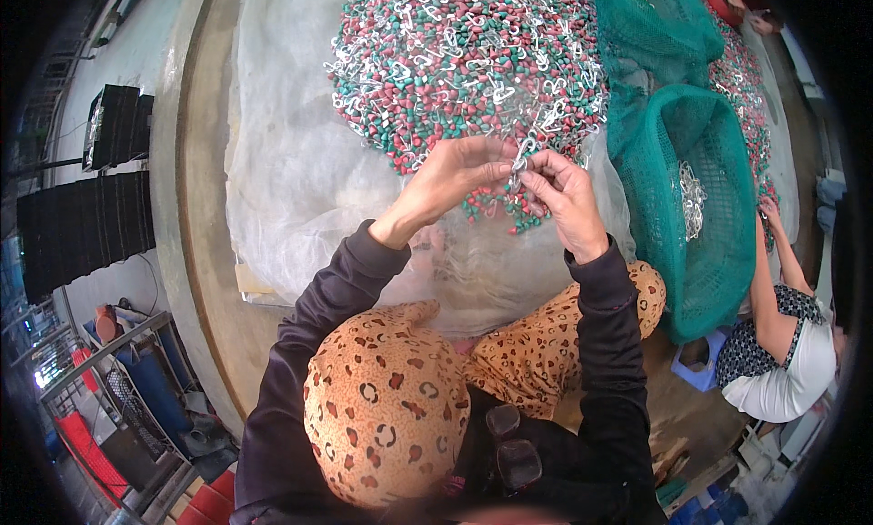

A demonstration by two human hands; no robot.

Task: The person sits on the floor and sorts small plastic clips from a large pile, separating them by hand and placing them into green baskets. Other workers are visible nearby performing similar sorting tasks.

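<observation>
Both hands are raised in front of me over the near edge of a pile of small pieces. My left hand (455, 177) is closed, its thumb and fingers pinching one side of some whitish hook-shaped clips (521, 152). On the other side, my right hand (566, 196) pinches the same clips with thumb and forefinger. Fingers partly cover the clips, so their number is hard to tell. Under and beyond the hands spreads the pile (455, 79) of red and green rounded pieces mixed with many white hooks.
The pile lies on a pale translucent sheet (282, 161). At right stands a basket lined with green netting (700, 279), holding white hooks (691, 202). Another green net (664, 25) lies beyond. A co-worker (782, 352) reaches toward a second pile (741, 88) at far right.
</observation>
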